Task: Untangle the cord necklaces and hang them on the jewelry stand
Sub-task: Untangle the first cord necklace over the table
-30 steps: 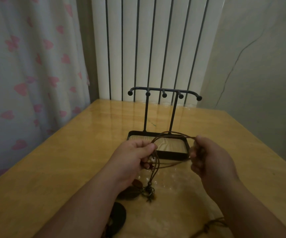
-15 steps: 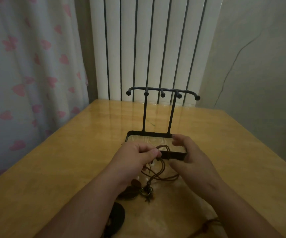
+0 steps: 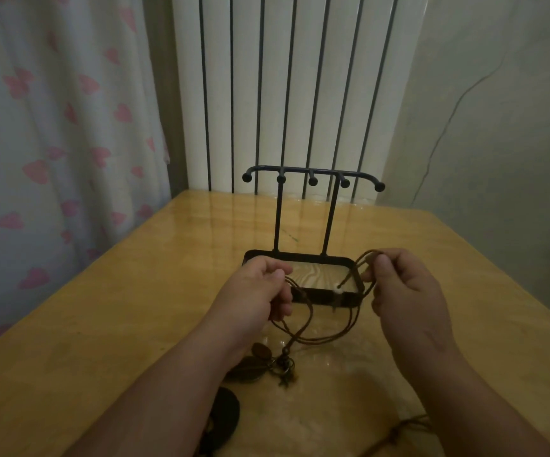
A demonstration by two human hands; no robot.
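Observation:
A black metal jewelry stand [image 3: 312, 179] with several ball-tipped pegs rises from a black-rimmed tray base [image 3: 353, 300] at mid-table; nothing hangs on it. A brown cord necklace [image 3: 329, 338] droops in a loop between my hands, in front of the base. My left hand [image 3: 260, 291] pinches one side of the cord. My right hand [image 3: 405, 291] pinches the other side, with a small loop sticking up above its fingers. Brown pendants and beads [image 3: 267, 362] lie on the table under the cord. A dark round pendant [image 3: 222, 420] sits partly hidden by my left forearm.
The wooden table [image 3: 102, 324] has a glossy top. Another brown cord [image 3: 402, 430] lies at the near right by my right forearm. A white radiator [image 3: 283, 94] stands behind the table, a heart-patterned curtain [image 3: 52, 127] hangs at left, and a wall closes the right.
My right hand moved right, away from my left hand, drawing the cord out into a wider loop. The left hand stayed nearly in place.

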